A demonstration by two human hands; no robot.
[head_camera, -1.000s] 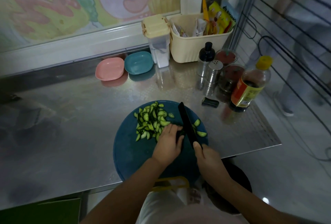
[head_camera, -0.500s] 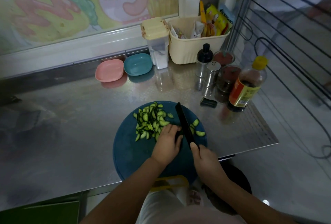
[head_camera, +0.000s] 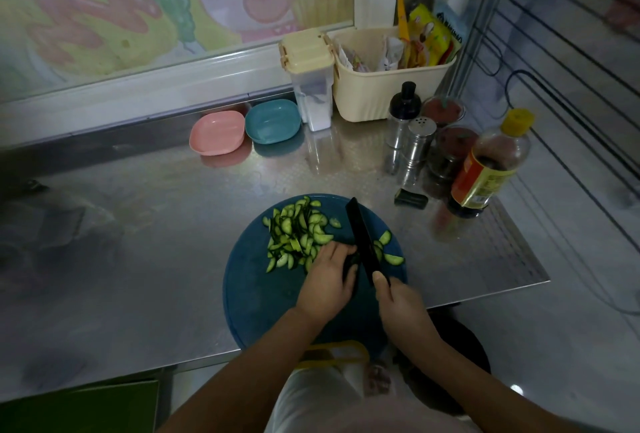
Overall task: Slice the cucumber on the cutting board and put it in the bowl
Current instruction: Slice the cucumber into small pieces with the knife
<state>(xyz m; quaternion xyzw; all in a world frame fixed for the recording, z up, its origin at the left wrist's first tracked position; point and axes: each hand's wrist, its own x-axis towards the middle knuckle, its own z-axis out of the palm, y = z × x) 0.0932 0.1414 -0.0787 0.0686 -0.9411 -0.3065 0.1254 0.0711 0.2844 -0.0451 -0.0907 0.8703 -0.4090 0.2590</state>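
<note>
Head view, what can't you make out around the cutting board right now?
- Head view: uncut cucumber piece, mostly covered by the left hand; remaining length unclear.
- Head view: knife handle, hidden inside the right hand.
- Head view: cutting board near edge, covered by both forearms.
- Head view: bottle label text, too small.

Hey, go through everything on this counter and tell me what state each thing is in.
cucumber slices, cut, piled on the cutting board
cucumber piece, uncut, mostly hidden under the left hand
knife, held, blade over the cutting board
left hand, holds the cucumber piece
right hand, grips the knife handle
pink bowl, empty
teal bowl, empty
sauce bottle, upright, capped
seasoning box, lid closed
</note>
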